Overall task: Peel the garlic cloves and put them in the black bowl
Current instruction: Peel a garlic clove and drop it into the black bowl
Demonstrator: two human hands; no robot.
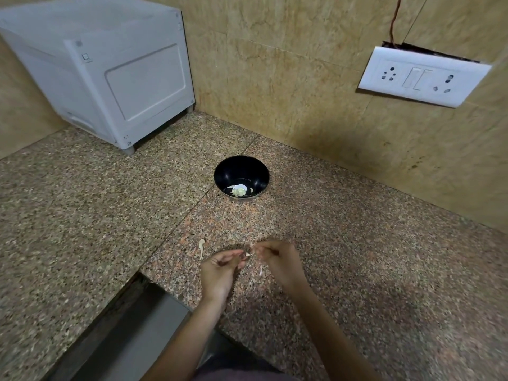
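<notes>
Left hand (220, 266): fingers curled, thumb and fingertips pinching one end of a small pale piece, taken to be the clove (249, 254). Right hand (276, 258): fingers also curled, pinching at the other end of the same piece; the hands are almost touching, low over the counter (357, 243). Too small to tell how much skin is left on the clove, or which hand carries its bulk. Pinkish strip (260, 270) just below the right hand, likely loose skin; cannot tell if it hangs from the fingers or lies on the counter. Another peel scrap (202, 247) lies on the counter just beyond and to the left of the left hand. Bowl (233, 169) stands well beyond both hands, straight ahead, upright; it holds pale peeled garlic (238, 190) at the bottom. White appliance (123, 83) far beyond the left hand against the wall; socket plate (423, 75) on the wall far beyond the right. Judgement: peeling step under way, at least one clove already delivered. Next move calls for a steady pinch by one hand while the other strips off the remaining skin, then a forward reach to drop the bare clove in the bowl, with no skin going along
</notes>
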